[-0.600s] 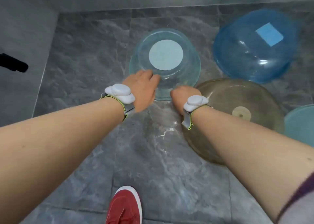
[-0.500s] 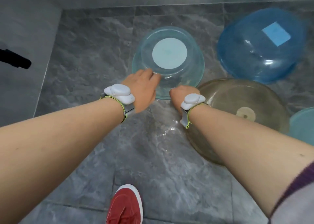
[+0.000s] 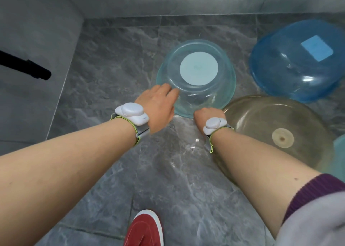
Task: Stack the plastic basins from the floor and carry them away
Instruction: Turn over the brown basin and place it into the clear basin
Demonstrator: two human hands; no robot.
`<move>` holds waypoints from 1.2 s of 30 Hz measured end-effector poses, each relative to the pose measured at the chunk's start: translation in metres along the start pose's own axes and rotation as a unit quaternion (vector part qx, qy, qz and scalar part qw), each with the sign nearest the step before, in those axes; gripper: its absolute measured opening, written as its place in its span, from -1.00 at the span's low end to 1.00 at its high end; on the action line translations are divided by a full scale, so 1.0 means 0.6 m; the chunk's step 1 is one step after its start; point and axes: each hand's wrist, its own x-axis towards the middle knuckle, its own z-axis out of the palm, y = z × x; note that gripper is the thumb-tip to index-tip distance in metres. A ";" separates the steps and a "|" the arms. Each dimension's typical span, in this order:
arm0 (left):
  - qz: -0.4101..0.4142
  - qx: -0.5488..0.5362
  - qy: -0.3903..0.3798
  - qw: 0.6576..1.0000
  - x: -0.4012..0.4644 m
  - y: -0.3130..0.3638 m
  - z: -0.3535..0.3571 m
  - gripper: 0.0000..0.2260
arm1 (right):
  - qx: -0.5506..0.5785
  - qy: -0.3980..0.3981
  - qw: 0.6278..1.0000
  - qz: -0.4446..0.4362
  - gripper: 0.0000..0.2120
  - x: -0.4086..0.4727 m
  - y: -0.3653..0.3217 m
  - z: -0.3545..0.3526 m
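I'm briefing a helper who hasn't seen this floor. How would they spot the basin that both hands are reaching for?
On the grey tiled floor, find the basins lying upside down. The pale aqua basin is the middle one, nearest the back wall, at both hands' fingertips. Unlike the blue basin with a square label and the brownish basin, it has a round pale label.

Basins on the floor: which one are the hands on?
The pale teal basin, upside down, both hands at its near rim; the blue and brown ones lie untouched.
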 end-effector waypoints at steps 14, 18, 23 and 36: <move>-0.021 0.009 0.034 0.999 0.037 -0.009 -0.022 -0.70 | -0.077 0.278 0.956 -0.045 -0.73 0.004 -0.001 -0.152; -0.046 0.039 0.095 0.994 0.077 -0.004 -0.054 -0.78 | -0.077 0.347 0.933 -0.047 -0.79 -0.001 0.010 -0.221; -0.018 0.037 0.187 0.982 0.106 0.004 -0.089 -0.85 | -0.035 0.394 0.918 -0.041 -0.82 -0.008 0.033 -0.259; -0.354 -0.133 0.070 0.923 0.104 -0.016 -0.078 -0.75 | 0.131 0.366 0.919 -0.061 -0.66 -0.015 0.001 -0.216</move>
